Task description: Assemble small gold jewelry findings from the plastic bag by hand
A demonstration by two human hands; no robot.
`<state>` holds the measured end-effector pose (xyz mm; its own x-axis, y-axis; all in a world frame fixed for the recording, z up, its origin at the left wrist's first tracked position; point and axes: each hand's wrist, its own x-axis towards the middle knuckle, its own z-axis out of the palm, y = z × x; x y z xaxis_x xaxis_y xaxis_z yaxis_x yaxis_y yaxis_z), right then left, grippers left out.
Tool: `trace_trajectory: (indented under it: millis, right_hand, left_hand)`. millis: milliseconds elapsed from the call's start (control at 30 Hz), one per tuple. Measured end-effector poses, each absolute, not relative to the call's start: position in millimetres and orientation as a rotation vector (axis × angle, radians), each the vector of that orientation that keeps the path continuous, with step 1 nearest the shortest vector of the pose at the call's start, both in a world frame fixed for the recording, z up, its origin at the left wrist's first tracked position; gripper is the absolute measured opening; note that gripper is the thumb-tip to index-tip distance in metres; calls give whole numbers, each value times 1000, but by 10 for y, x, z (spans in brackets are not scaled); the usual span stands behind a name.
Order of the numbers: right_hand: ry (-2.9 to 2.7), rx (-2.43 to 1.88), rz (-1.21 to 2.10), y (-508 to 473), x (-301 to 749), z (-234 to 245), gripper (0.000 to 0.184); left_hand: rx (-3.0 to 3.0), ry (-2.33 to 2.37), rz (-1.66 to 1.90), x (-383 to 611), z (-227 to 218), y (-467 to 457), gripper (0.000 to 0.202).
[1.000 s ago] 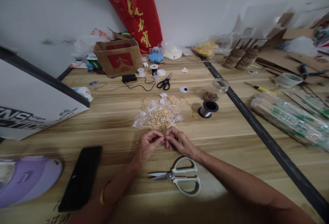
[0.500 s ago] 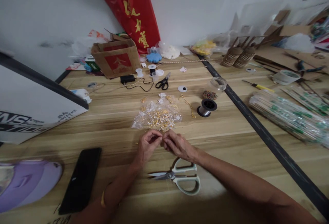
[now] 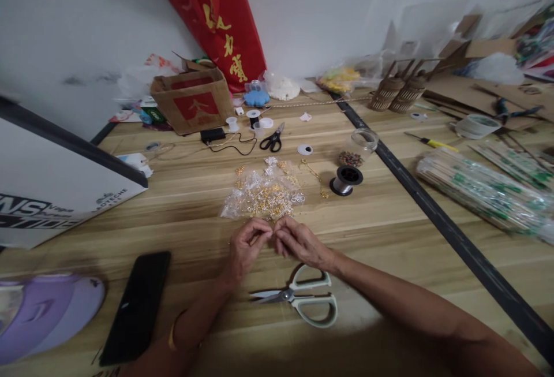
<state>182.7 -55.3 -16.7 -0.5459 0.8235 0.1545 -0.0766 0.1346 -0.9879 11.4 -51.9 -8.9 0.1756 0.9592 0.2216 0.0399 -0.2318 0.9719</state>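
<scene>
"Head view, then: with the dial centred where the hands meet and twelve pointing away, what's there?"

"Left hand (image 3: 246,247) at nine, right hand (image 3: 300,243) at three, low over the wooden table (image 3: 402,250). Their fingertips are so close that I can't tell whether they touch."

"And the grip?"

"Left thumb and forefinger come together at the tips; the right fingers are bunched together as well. Whether something tiny is pinched between them, I can't tell."

"Where are the small pieces?"

"The gold and silver pieces (image 3: 270,195) lie heaped at twelve, just beyond the fingertips, among clear plastic. A gold chain (image 3: 317,176) lies at one, a wire spool (image 3: 346,178) at two. The pale-handled scissors (image 3: 285,295) rest between five and six, blades towards nine, in neither hand. A dark phone (image 3: 136,308) sits at eight."

"Which step would you call it?"

"Fine fingertip work, I'd judge, both hands at one spot beside the heap."

"And the next move calls for?"

"Steady wrists and a light, exact pinch, I'd say; pieces this small could slip easily."
</scene>
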Motion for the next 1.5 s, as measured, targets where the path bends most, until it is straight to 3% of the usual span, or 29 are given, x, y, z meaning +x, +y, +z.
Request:
trace_trajectory:
  millis: [633,1500]
  right_hand:
    - [-1375,-617,1830,-492,1829,-150,32]
    - [-1198,-611,2202,-338,1967,-156,25]
  left_hand:
    - [1672,921,1238,71,-112,-519,3]
    - [2047,742,1343,117,-52,-524,8]
